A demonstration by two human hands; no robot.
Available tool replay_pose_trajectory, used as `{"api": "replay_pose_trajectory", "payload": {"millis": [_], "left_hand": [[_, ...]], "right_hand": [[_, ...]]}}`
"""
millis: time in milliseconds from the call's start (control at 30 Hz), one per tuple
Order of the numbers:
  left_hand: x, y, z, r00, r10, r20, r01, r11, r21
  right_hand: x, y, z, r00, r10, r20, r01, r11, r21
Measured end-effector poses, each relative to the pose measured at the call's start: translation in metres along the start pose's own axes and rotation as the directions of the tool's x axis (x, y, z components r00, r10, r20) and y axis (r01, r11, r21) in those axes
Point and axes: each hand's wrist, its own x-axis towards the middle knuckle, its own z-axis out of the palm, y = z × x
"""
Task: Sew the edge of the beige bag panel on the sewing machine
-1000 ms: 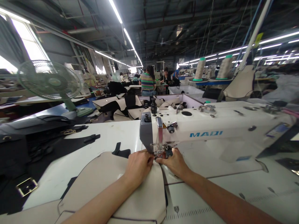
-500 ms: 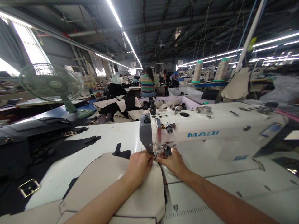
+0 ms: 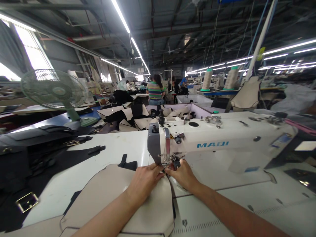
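Note:
A beige panel with dark edges (image 3: pixel 103 194) lies on the white table, its far corner at the needle of a white MAQI sewing machine (image 3: pixel 237 141). My left hand (image 3: pixel 143 181) bends over that corner, fingers closed on the panel just left of the presser foot. To the right of the foot, my right hand (image 3: pixel 184 176) pinches the panel's edge, thumb and forefinger close to the needle. The fingertips of both hands are partly hidden by the machine head and each other. A black strap piece (image 3: pixel 127 163) sticks out past the panel's far edge.
Dark pieces with a gold buckle (image 3: pixel 27 202) cover the table's left side. Behind the table stands a bin (image 3: pixel 197 110) of beige and black pieces. A green fan (image 3: pixel 54 89) is at left, thread cones (image 3: pixel 206 80) at right. A person in a striped top (image 3: pixel 155 89) stands farther back.
The view has shifted slightly, so the machine sits a little lower and further left. My left hand lies flatter, its fingers stretched a bit more toward the foot. My right hand keeps its pinch.

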Motion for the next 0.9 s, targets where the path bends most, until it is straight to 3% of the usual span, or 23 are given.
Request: {"api": "replay_pose_trajectory", "payload": {"millis": [267,433,633,800,900], "left_hand": [[-0.007,-0.002,0.006,0.996,0.047,-0.071,-0.053,0.995,-0.088],[-0.004,-0.005,0.007,0.986,0.154,-0.062,-0.166,0.944,-0.285],[0.001,0.000,0.002,0.988,0.144,-0.061,-0.155,0.862,-0.483],[-0.001,0.000,0.003,0.995,0.086,-0.058,-0.103,0.870,-0.483],[0.001,-0.005,0.003,0.999,0.022,-0.031,-0.033,0.915,-0.402]], "right_hand": [[-0.001,-0.002,-0.006,0.997,0.042,0.061,-0.044,0.998,0.035],[-0.010,-0.013,-0.026,0.983,0.022,0.180,-0.037,0.996,0.085],[-0.012,-0.024,-0.039,0.948,-0.011,0.319,-0.049,0.983,0.178],[-0.020,-0.025,-0.034,0.967,0.022,0.254,-0.060,0.988,0.142],[-0.037,-0.031,-0.066,0.975,-0.060,0.214,0.049,0.997,0.055]]}}
